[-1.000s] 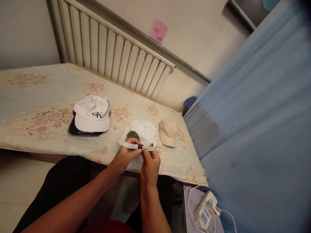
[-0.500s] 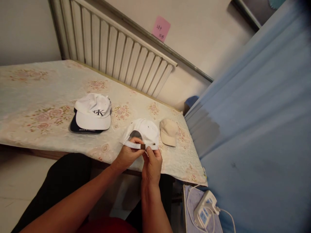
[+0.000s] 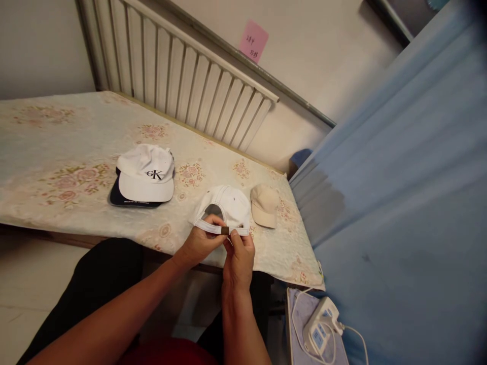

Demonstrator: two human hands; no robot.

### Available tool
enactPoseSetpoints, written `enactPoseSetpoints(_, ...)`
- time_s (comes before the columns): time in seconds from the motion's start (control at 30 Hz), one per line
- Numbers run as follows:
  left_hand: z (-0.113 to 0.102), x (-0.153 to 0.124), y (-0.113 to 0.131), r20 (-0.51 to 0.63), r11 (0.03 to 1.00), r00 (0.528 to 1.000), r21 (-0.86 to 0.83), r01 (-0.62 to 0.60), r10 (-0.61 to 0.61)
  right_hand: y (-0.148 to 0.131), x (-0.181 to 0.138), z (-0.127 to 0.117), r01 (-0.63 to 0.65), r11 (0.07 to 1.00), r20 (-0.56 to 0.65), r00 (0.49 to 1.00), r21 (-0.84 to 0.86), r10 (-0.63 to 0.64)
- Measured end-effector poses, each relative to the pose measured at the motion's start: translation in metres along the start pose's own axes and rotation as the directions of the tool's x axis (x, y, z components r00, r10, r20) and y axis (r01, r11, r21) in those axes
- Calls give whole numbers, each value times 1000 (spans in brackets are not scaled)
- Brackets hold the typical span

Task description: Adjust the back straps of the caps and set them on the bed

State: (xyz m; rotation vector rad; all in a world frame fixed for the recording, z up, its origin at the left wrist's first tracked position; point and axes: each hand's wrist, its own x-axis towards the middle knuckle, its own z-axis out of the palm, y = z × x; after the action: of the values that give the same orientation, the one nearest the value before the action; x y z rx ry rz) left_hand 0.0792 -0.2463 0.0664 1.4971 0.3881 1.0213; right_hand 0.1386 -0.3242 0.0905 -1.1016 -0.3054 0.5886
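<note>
A white baseball cap (image 3: 230, 203) rests near the front edge of the bed, its back opening turned toward me. My left hand (image 3: 201, 243) pinches the cap's back strap (image 3: 208, 226) from the left, fingers behind it in the opening. From the right, my right hand (image 3: 239, 251) grips the strap's other end, thumb just beside the brown buckle (image 3: 224, 230). To the right sits a beige cap (image 3: 264, 205). Off to the left, a white cap with black letters (image 3: 146, 175) is stacked on a dark cap (image 3: 116, 195).
The caps lie on a bed with a floral cover (image 3: 87, 147). A white radiator (image 3: 182, 76) runs along the wall behind. A blue curtain (image 3: 380, 213) hangs at the right. At lower right, a power strip (image 3: 321, 327) with cords lies on a small stand (image 3: 294, 324).
Both hands keep hold of the strap in nearly the same place. The view has shifted very slightly; the other caps have not moved.
</note>
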Motion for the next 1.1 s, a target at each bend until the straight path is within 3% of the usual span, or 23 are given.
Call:
enactPoseSetpoints(0.8, -2, -1, -5, 20, 998, 999, -57, 34, -33, 1, 0, -4, -53, 998, -5, 999, 42, 53)
enactPoseSetpoints(1.1, 0, -8, 2, -1, 896, 963, -366, 252, -271, 8, -1, -1, 47, 997, 12, 999, 53, -47)
